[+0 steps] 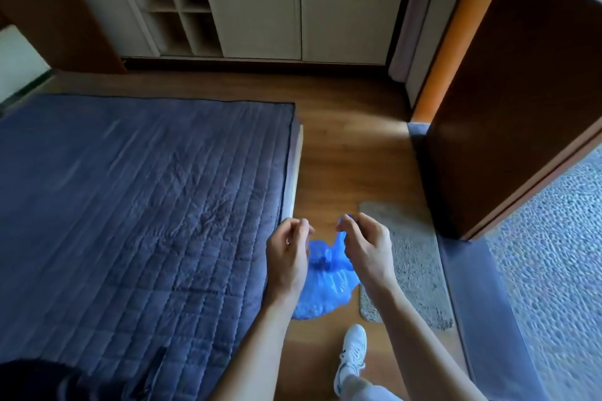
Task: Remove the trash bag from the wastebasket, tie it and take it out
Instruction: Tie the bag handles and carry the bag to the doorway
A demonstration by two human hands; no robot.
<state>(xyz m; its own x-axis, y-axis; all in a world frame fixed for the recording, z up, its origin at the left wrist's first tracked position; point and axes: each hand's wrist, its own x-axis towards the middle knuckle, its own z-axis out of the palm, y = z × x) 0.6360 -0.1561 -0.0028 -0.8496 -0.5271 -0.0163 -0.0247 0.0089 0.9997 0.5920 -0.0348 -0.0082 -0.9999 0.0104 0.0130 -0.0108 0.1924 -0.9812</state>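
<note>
A blue plastic trash bag (325, 286) hangs in front of me above the wooden floor, its top gathered and twisted. My right hand (365, 247) pinches a flap of the bag's top between fingers and thumb. My left hand (288, 254) is held close beside it with its fingers curled; part of the bag passes behind this hand and I cannot see whether it grips a flap. No wastebasket is in view.
A bed with a dark blue quilt (130, 205) fills the left side. A grey mat (410, 264) lies on the floor to the right. A brown door (508, 114) stands open beside a grey carpeted area (553, 254). White wardrobes (293, 0) stand ahead. My white shoe (353, 352) is below.
</note>
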